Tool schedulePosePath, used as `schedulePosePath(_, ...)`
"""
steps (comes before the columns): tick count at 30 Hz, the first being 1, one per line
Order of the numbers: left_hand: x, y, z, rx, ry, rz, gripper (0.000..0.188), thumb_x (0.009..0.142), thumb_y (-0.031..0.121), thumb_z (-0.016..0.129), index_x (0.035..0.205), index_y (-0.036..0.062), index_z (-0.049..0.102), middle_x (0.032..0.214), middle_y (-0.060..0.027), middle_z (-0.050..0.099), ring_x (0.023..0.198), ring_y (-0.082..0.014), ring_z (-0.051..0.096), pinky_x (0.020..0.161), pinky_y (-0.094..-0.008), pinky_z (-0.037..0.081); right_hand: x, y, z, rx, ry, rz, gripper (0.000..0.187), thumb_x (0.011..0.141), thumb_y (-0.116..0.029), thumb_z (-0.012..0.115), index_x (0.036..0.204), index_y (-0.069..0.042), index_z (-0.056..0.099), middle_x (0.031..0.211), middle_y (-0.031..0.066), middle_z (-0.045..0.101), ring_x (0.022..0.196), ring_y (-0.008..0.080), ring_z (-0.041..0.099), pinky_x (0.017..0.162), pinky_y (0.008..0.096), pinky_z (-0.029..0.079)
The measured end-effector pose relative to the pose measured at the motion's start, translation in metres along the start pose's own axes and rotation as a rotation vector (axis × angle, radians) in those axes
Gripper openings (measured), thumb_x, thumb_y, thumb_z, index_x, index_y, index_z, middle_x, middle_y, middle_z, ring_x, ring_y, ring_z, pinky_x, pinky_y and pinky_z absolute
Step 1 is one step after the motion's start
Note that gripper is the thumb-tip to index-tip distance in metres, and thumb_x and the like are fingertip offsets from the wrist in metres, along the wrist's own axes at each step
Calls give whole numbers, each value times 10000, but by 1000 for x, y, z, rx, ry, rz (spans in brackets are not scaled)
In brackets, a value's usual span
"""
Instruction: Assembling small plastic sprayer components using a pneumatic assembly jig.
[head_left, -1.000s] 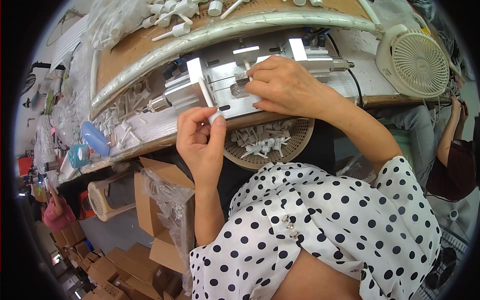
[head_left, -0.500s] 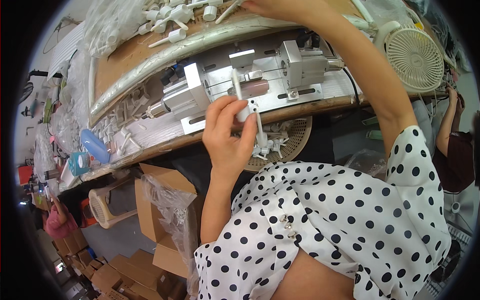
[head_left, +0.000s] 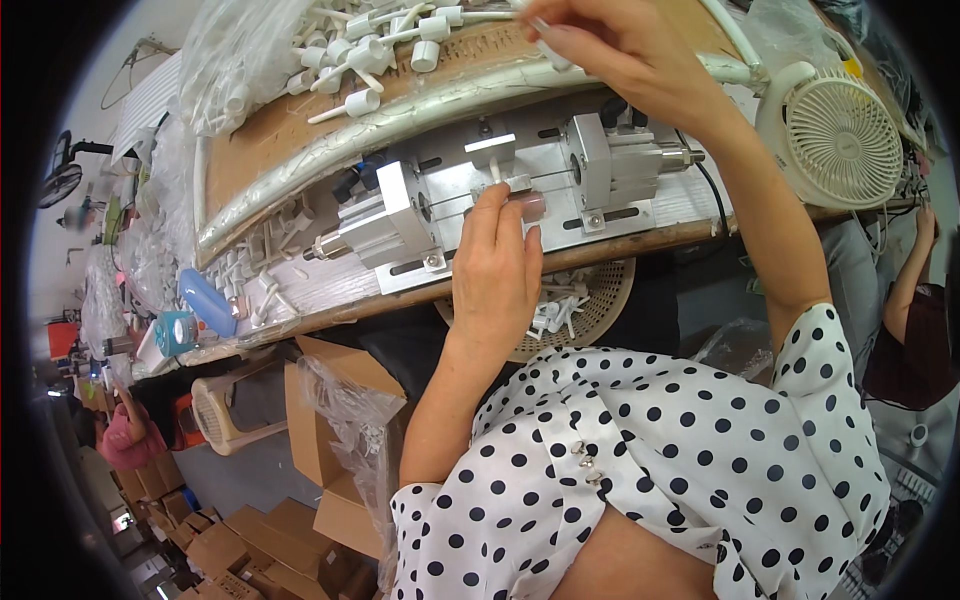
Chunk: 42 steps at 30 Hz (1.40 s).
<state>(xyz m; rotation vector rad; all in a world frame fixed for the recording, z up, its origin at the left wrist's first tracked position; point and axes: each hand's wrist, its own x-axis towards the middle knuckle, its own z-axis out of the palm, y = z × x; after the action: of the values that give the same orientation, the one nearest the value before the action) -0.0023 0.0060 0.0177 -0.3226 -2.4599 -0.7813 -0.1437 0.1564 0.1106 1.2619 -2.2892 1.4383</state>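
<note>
My left hand [head_left: 497,265] reaches into the middle of a metal fixture [head_left: 545,215], its fingers closed over a white plastic stemmed cap. Only the stem [head_left: 494,172] shows, upright against a small metal block [head_left: 490,147]; the fingers hide the cap. Beside these fingertips lies a pinkish, see-through cylinder [head_left: 533,206]. Higher up, above the padded edge of the work tray, my right hand [head_left: 625,50] is closed on another white stemmed piece [head_left: 552,50], partly hidden by the fingers.
White stemmed caps [head_left: 365,55] lie heaped on a brown tray with a padded rim [head_left: 330,180]. A round basket [head_left: 600,305] with white pieces sits below the bench edge. A fan [head_left: 840,135] stands right; an open carton [head_left: 335,440] is lower left. Other people work at both sides.
My left hand has carried the stemmed cap forward into the fixture. Another white piece, seen dropping over the basket, is no longer in the air. My right hand has come back from the heap with a piece.
</note>
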Motion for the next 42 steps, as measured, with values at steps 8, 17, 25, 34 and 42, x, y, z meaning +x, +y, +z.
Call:
schedulePosePath(8, 77, -43, -53, 164, 323, -128, 232, 731, 260, 664, 797, 41, 622, 752, -79, 585, 651, -227, 539, 599, -337, 433, -67, -20, 19, -36, -185, -90, 244, 715, -163, 686, 895, -47, 568, 747, 69, 572, 687, 189, 564, 647, 299, 467)
schedulePosePath(17, 113, -107, -101, 144, 17, -386, 333, 724, 271, 646, 885, -21, 645, 724, -86, 627, 690, -178, 591, 648, -307, 458, -58, 9, 74, -366, -235, -519, 225, 665, -220, 686, 697, -50, 542, 705, 62, 567, 788, 222, 550, 693, 338, 448)
schedulePosePath(25, 66, -108, -128, -569, 222, -623, 338, 799, 129, 613, 1080, -53, 565, 879, -81, 582, 739, -137, 584, 663, -219, 480, -59, 1, 79, -452, -269, -460, 246, 628, -227, 705, 709, -73, 532, 677, 39, 554, 740, 201, 555, 645, 319, 451)
schedulePosePath(34, 2, -21, -49, -392, 125, -205, 284, 722, -47, 599, 997, 22, 605, 1066, -92, 533, 895, -148, 559, 663, -221, 476, 32, 9, 59, -573, 48, -260, 186, 717, -181, 674, 868, -84, 625, 740, 58, 619, 697, 206, 608, 620, 326, 473)
schedulePosePath(42, -4, -11, -13, -70, -71, 21, 318, 670, -46, 564, 983, 8, 574, 1122, -146, 540, 960, -321, 531, 832, -384, 426, 63, 17, 65, -428, -86, -85, 212, 758, -148, 558, 874, 22, 611, 776, 211, 609, 733, 324, 605, 671, 378, 480)
